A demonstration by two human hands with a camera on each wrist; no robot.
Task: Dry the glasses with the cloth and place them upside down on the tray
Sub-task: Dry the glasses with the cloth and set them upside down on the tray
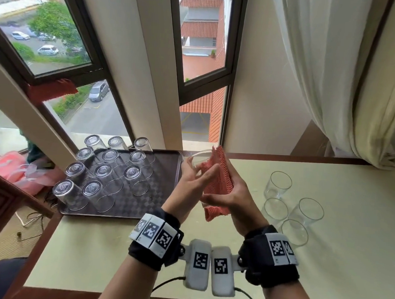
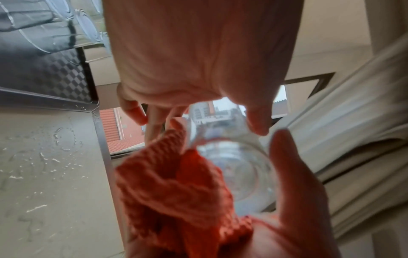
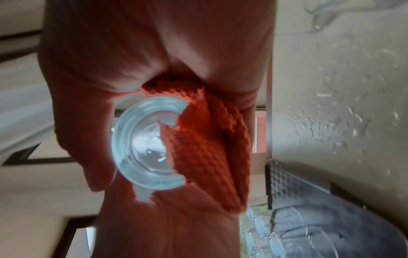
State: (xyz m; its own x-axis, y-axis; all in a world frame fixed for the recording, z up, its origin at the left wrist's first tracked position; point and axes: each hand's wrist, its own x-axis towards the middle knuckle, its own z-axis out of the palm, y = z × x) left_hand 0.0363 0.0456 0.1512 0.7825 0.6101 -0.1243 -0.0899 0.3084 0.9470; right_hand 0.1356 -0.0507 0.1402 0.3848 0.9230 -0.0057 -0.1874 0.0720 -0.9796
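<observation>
Mostly hidden, a glass is gripped by both hands' fingers, the right hand pressing orange cloth; right of the tray, four glasses.

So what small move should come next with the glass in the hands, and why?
Probably keep turning the glass against the cloth a little more before the tray. The right hand presses the cloth along only one side of it, and the left hand grips the other side bare. Drops seem to remain inside its base in the right wrist view.
</observation>
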